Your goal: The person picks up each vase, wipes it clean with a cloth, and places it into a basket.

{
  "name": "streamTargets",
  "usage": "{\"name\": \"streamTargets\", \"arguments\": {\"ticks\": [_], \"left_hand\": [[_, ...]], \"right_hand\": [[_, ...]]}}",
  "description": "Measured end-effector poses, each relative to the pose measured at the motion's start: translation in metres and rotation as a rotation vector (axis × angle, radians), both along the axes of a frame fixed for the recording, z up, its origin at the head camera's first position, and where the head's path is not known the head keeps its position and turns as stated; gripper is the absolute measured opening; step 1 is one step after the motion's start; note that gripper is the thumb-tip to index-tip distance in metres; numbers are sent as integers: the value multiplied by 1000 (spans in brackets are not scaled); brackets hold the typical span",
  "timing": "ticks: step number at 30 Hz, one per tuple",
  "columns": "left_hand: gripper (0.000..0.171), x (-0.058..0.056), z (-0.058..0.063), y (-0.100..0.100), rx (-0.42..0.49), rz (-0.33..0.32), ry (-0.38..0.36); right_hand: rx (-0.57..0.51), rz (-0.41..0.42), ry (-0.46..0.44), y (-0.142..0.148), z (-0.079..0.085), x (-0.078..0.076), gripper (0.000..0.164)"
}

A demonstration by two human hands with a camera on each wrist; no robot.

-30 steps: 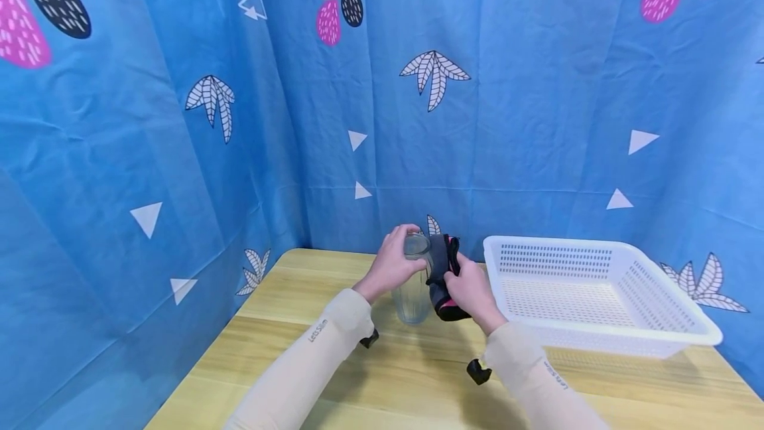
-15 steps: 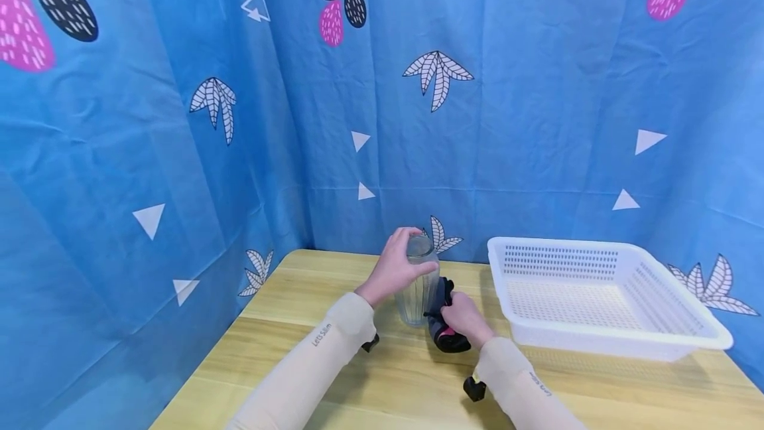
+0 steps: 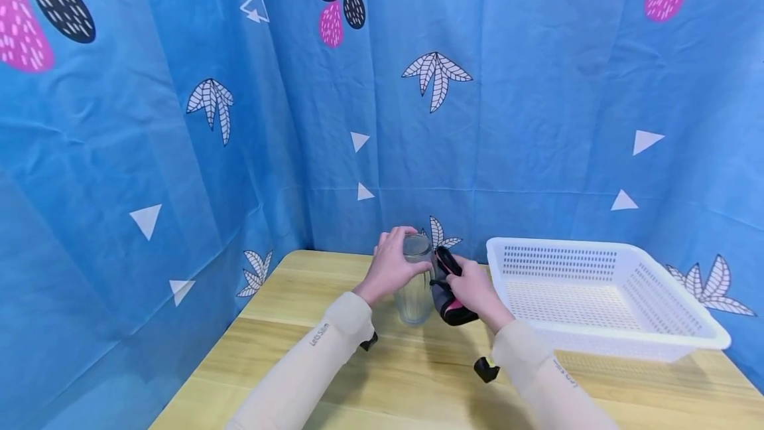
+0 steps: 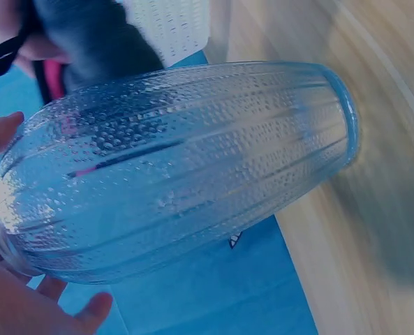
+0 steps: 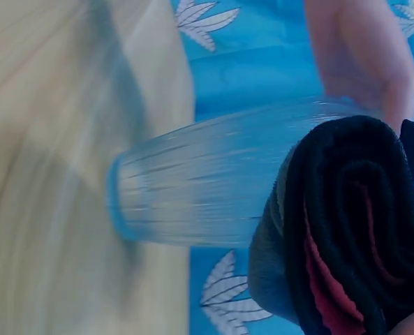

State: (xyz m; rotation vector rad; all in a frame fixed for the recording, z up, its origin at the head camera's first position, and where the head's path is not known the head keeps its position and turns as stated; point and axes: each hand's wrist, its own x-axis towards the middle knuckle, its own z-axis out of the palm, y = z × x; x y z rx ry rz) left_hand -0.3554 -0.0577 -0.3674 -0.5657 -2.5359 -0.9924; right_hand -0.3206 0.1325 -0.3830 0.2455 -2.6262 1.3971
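Note:
A clear ribbed glass vase [image 3: 413,300] with a bumpy surface stands upright on the wooden table. Around its top, my left hand [image 3: 392,264] grips it with thumb and fingers on opposite sides near the rim. My right hand [image 3: 475,289] holds a folded cloth [image 3: 449,302], dark grey with black edging and pink inside. That cloth lies right at the vase's right side, and its rolled layers [image 5: 353,230] fill the lower right of the right wrist view. In the left wrist view the dark cloth [image 4: 98,42] shows just behind the glass vase [image 4: 193,160].
A white perforated plastic basket [image 3: 603,336] stands on the table to the right of my right hand. Blue patterned curtain [image 3: 507,151] hangs behind and to the left of the wooden table [image 3: 262,350].
My right hand has slid the cloth down the vase's side, then back up. My left hand has kept its grip near the top, and the vase stands in about the same spot.

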Motion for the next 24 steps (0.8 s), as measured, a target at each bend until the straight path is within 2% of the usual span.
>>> {"name": "streamTargets", "arguments": {"ticks": [3, 7, 11, 14, 17, 20, 24], "left_hand": [[67, 0, 2, -1, 12, -19, -24], [68, -2, 4, 0, 36, -62, -55], [69, -3, 4, 3, 42, -101, -84], [69, -3, 3, 4, 46, -109, -97], [70, -1, 2, 3, 50, -103, -97], [71, -1, 2, 2, 53, -105, -92], [73, -1, 1, 0, 69, -115, -100]], "right_hand": [[-28, -8, 32, 1, 15, 2, 59], [-66, -25, 126, -1, 31, 3, 61], [-95, -54, 141, -3, 34, 2, 59], [-75, -95, 86, -4, 24, -2, 47], [-46, -117, 15, -4, 7, -7, 40], [-15, -127, -41, -4, -11, -11, 45], [-6, -118, -72, -7, -34, -13, 40]]}}
